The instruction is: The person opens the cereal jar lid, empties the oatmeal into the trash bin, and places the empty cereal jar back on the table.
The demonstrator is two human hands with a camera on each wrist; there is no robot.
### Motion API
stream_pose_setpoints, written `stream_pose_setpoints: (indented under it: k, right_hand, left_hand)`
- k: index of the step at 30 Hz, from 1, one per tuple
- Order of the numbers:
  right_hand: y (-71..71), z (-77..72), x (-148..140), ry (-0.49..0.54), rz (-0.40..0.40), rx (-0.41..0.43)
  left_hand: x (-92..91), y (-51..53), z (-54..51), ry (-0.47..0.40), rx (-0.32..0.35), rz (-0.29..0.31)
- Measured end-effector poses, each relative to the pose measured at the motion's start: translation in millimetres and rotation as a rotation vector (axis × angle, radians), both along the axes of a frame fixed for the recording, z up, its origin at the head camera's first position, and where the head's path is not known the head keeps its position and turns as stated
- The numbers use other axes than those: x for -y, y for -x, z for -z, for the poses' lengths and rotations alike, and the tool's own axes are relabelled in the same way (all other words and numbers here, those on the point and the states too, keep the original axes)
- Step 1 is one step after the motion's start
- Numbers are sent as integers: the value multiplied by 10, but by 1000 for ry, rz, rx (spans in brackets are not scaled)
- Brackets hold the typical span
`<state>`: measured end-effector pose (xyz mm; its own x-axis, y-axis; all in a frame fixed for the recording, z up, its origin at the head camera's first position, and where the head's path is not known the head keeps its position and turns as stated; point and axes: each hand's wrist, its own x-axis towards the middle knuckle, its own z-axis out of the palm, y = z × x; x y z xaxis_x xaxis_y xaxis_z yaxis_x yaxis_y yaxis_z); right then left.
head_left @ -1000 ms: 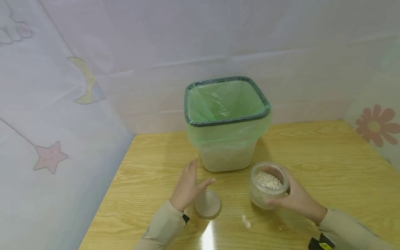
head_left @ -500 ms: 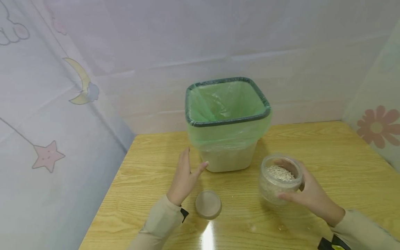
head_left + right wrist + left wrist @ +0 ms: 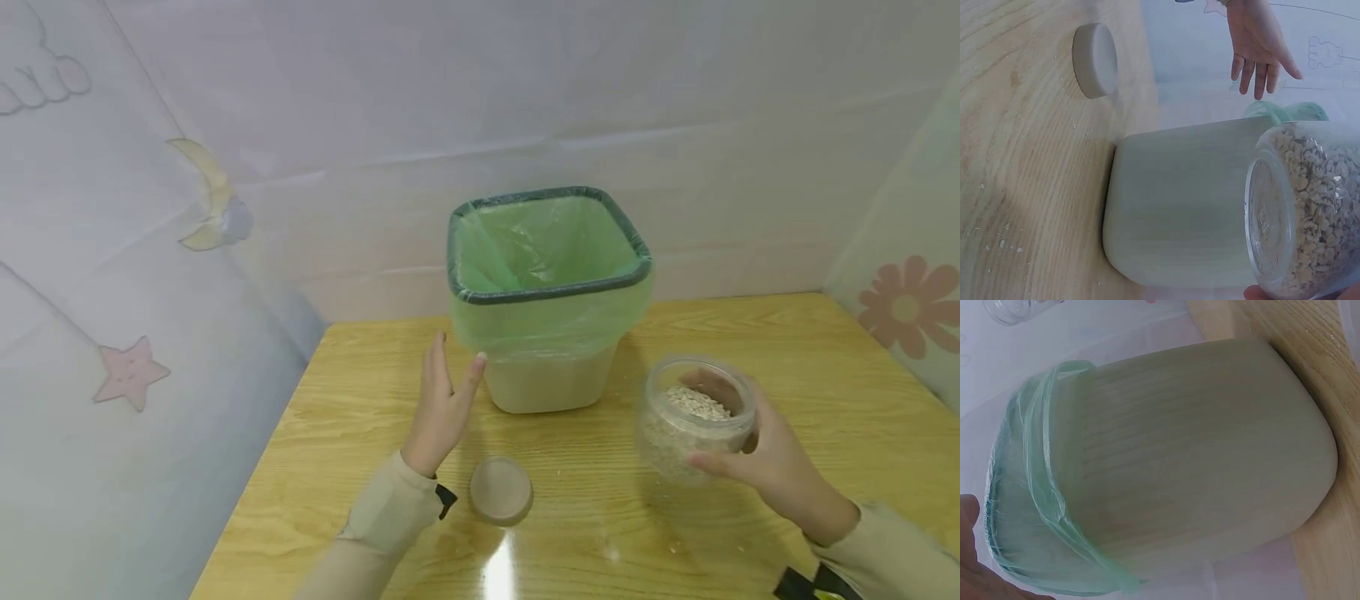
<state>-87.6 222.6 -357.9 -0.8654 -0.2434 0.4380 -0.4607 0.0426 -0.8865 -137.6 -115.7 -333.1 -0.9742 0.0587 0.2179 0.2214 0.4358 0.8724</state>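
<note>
In the head view a clear jar (image 3: 686,442) of oat-like flakes, its mouth uncovered, is gripped from the right side by my right hand (image 3: 780,458). The right wrist view shows the jar (image 3: 1316,212) from below, lifted off the table. My left hand (image 3: 441,412), fingers straight and thumb apart, holds nothing; it is raised in front of the bin's left side. A bin (image 3: 551,383) with a green liner (image 3: 555,321) stands upright behind and between the hands. A round beige lid (image 3: 501,491) lies on the table, nearer the camera than the bin.
Small crumbs lie on the wooden table (image 3: 360,433), near its front and right. A pale fabric backdrop (image 3: 375,100) rises behind the table and along both sides, with a star (image 3: 129,372), a moon and a flower on it.
My right hand has carried the jar to the right and upward, away from the lid. My left hand has moved up and slightly left, toward the bin's left side. Bin and lid stay put.
</note>
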Motion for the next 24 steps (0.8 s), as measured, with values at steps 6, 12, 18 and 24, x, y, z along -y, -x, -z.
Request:
stream_pose_setpoints:
  k: [6,12,18,24]
  right_hand:
    - [-25,-62,-13,22,41,-8]
    - [-46,-103,-50,41,62,-3]
    - [-67,-139,-86,33,88,11]
    - [-79,-177,-93,42,94,0]
  left_hand:
    - [-3,51,-108,-23,-27,4]
    - [-4,123,-174,-55,-58,-18]
    - [-19,252,-272,-152,-89,-23]
    - [-48,314,-341,-193,-92,-4]
